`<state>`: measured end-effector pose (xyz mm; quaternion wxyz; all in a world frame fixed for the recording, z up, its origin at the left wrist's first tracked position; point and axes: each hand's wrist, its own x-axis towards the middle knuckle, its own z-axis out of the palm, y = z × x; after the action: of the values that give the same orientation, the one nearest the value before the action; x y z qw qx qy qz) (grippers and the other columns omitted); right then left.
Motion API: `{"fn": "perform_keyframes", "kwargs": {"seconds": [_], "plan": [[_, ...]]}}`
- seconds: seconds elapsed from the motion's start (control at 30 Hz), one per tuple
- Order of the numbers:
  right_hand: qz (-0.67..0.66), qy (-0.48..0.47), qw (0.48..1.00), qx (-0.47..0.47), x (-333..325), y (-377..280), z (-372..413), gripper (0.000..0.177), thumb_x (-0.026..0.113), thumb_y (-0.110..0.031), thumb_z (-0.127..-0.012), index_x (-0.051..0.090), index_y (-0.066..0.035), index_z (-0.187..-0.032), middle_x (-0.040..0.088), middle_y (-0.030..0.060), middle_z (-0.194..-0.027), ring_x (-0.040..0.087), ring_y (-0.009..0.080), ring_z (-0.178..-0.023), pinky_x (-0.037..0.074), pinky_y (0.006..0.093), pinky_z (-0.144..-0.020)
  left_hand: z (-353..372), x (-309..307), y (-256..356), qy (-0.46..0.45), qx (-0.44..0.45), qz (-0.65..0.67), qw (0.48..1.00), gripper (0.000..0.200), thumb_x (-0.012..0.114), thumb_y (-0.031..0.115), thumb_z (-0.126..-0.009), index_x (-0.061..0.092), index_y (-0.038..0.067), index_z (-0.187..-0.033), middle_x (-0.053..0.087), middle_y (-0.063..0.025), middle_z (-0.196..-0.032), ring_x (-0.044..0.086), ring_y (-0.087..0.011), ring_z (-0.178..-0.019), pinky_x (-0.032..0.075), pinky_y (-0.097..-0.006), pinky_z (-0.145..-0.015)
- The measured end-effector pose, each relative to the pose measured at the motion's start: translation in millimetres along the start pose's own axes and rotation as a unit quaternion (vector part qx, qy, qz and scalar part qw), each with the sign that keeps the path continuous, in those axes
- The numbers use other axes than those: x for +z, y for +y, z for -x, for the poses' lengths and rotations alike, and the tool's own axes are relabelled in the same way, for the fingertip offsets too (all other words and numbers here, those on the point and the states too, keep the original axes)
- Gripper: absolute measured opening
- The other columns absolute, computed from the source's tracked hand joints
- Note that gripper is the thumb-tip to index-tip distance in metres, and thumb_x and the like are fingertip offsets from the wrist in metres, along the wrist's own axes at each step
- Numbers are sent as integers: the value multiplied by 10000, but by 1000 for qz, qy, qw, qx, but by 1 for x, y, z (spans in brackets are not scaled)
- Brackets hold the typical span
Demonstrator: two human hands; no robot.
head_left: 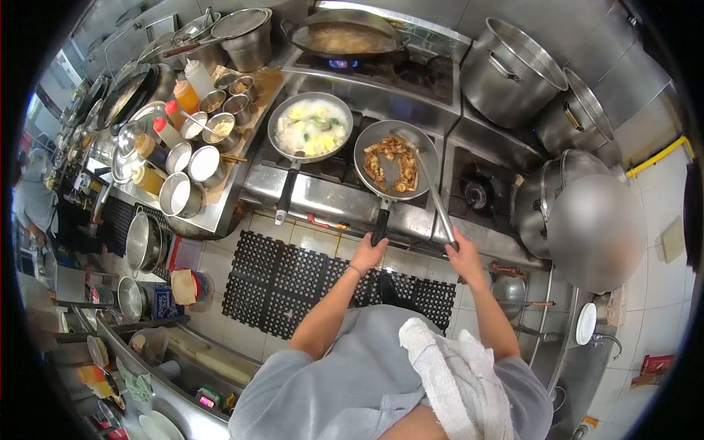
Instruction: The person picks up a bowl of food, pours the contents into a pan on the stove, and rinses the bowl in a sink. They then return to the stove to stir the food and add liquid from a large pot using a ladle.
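Note:
My left hand (368, 254) is closed around the black handle of a frying pan (359, 163) on the stove. Browned pieces of food (381, 158), perhaps meat, lie in a ring inside it. My right hand (465, 257) grips the dark handle end of a long metal ladle or spatula (434, 192), whose head rests in the pan among the food. To the left, a second frying pan (273, 136) holds a pale, milky mix with yellow and green pieces. Its handle points toward me and is untouched.
A wide wok (293, 35) of brownish liquid stands at the back near a blue flame (342, 64). Large stockpots (506, 77) stand at the right. Squeeze bottles (198, 77) and metal containers (176, 196) crowd the left counter. A black rubber mat (271, 286) lies on the floor.

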<state>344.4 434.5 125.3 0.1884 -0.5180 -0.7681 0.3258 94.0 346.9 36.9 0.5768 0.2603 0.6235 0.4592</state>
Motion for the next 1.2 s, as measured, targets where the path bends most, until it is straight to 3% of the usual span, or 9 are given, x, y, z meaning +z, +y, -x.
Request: {"fn": "perform_keyframes", "kwargs": {"seconds": [0.13, 0.27, 0.4, 0.57, 0.63, 0.73, 0.87, 1.07, 1.2], "plan": [[-49, -12, 991, 125, 34, -19, -33, 568, 578, -90, -807, 414, 15, -1340, 603, 266, -965, 607, 345, -866, 461, 345, -796, -2, -6, 5, -31, 12, 54, 998, 371, 628, 248, -872, 447, 6, -1088, 502, -36, -639, 482, -124, -458, 406, -275, -395], [79, -66, 994, -38, 12, -19, -22, 577, 556, -61, -784, 439, -67, -1348, 599, 243, -932, 594, 348, -836, 467, 354, -787, -8, -5, 6, -54, -5, 68, 996, 349, 619, 223, -874, 414, 34, -1082, 484, -44, -707, 470, -120, -440, 383, -270, -372], [117, -98, 986, -68, -44, -35, 28, 585, 579, -28, -765, 467, -87, -1336, 602, 221, -904, 602, 316, -826, 463, 358, -778, -21, -3, 16, -47, -9, 44, 998, 366, 616, 197, -858, 415, -7, -1086, 486, -48, -653, 478, -134, -424, 396, -289, -370], [11, -160, 980, 114, -72, -83, 74, 591, 621, -51, -777, 456, -72, -1344, 619, 157, -812, 598, 188, -741, 470, 311, -697, -24, 4, 5, 7, 79, -34, 996, 373, 599, 171, -842, 444, -59, -1092, 550, -103, -617, 537, -180, -432, 439, -321, -398], [-59, -193, 958, 201, -87, -100, 78, 559, 630, -53, -818, 478, -127, -1351, 565, 6, -706, 481, 47, -515, 413, 241, -452, 3, 11, -12, 8, 35, -47, 998, 363, 605, 178, -840, 453, -51, -1078, 557, -111, -619, 546, -191, -437, 441, -331, -404], [18, -222, 974, 50, -100, -74, 75, 583, 631, -30, -797, 471, -110, -1352, 566, 16, -683, 486, 68, -509, 427, 252, -471, 9, 13, -25, 29, 44, -73, 996, 303, 592, 169, -842, 463, -21, -1040, 565, -122, -628, 551, -203, -440, 443, -346, -410], [86, -164, 978, 98, -77, -65, 37, 557, 626, -108, -784, 479, -53, -1319, 631, 202, -858, 598, 202, -699, 482, 308, -719, -22, 11, -23, 28, 89, -68, 993, 271, 568, 184, -871, 430, 4, -1018, 500, -64, -555, 491, -151, -392, 400, -297, -352], [-48, -35, 996, 70, -44, -25, 39, 552, 611, -63, -788, 464, 1, -1316, 596, 163, -793, 578, 196, -745, 462, 299, -764, 21, 28, -4, 27, 30, -54, 998, 333, 592, 194, -851, 443, -25, -1053, 527, -74, -581, 514, -164, -406, 427, -305, -383], [-236, -16, 961, 142, -52, -38, 36, 543, 585, -22, -836, 436, -26, -1358, 507, 0, -625, 477, 80, -502, 425, 247, -483, -6, 18, 87, -6, 39, -53, 998, 286, 617, 186, -817, 483, -45, -919, 536, -64, -617, 528, -144, -468, 436, -293, -406]]}}
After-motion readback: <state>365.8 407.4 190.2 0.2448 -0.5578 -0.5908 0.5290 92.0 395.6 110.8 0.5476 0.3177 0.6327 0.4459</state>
